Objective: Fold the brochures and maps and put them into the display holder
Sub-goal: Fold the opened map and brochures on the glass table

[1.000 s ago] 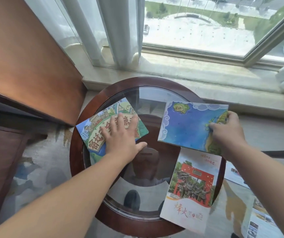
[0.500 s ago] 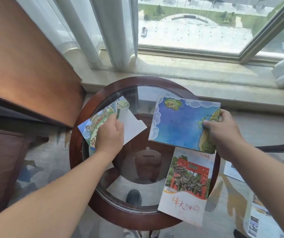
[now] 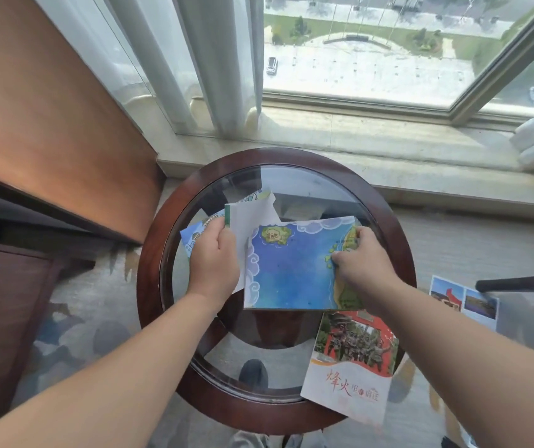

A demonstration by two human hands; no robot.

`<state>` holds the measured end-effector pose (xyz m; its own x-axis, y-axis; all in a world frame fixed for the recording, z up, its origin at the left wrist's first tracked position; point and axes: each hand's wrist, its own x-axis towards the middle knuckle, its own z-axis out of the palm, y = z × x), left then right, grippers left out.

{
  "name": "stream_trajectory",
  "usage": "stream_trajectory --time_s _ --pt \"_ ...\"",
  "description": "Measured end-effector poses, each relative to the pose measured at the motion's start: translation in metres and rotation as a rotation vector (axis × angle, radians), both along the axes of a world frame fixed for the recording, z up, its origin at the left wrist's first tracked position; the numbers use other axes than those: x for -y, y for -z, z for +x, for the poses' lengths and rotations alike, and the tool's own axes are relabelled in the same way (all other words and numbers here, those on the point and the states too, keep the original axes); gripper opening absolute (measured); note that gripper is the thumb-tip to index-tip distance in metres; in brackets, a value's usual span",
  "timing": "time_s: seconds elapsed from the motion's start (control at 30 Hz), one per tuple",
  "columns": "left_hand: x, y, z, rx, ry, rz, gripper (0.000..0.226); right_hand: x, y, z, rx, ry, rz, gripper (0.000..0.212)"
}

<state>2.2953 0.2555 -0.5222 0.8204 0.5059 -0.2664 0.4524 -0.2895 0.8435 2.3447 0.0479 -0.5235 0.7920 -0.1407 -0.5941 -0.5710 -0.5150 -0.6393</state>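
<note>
My left hand (image 3: 214, 257) grips a folded illustrated town map (image 3: 250, 218), lifted off the round glass table (image 3: 162, 227) with its white back showing. My right hand (image 3: 361, 260) pinches the right edge of a folded blue sea map (image 3: 291, 270), whose left edge overlaps the town map. A brochure with a red gate photo and red lettering (image 3: 353, 363) lies at the table's front right, overhanging the rim. No display holder is in view.
More printed sheets (image 3: 462, 300) lie on the carpet to the right, beside a dark bar (image 3: 520, 282). A wooden cabinet (image 3: 49, 124) stands left of the table. Behind are a stone window sill (image 3: 356, 140) and white curtains (image 3: 194, 59).
My left hand went from pressing the town map flat to lifting it and bringing it rightward. My right hand carried the blue map left and nearer, so the two now overlap.
</note>
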Motion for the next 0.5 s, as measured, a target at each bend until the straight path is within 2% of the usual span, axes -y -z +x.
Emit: stream_trajectory --time_s 0.17,0.43,0.5 --pt "0.006 -0.005 -0.007 0.063 0.209 0.105 0.021 -0.019 -0.001 0.007 -0.022 -0.006 -0.064 0.028" --pt "0.030 0.004 -0.024 0.039 0.628 0.188 0.036 -0.048 0.006 0.006 -0.051 0.015 -0.013 0.027" --pt "0.021 0.006 -0.021 0.049 0.633 0.228 0.040 -0.045 0.006 0.006 -0.055 0.001 -0.036 0.026"
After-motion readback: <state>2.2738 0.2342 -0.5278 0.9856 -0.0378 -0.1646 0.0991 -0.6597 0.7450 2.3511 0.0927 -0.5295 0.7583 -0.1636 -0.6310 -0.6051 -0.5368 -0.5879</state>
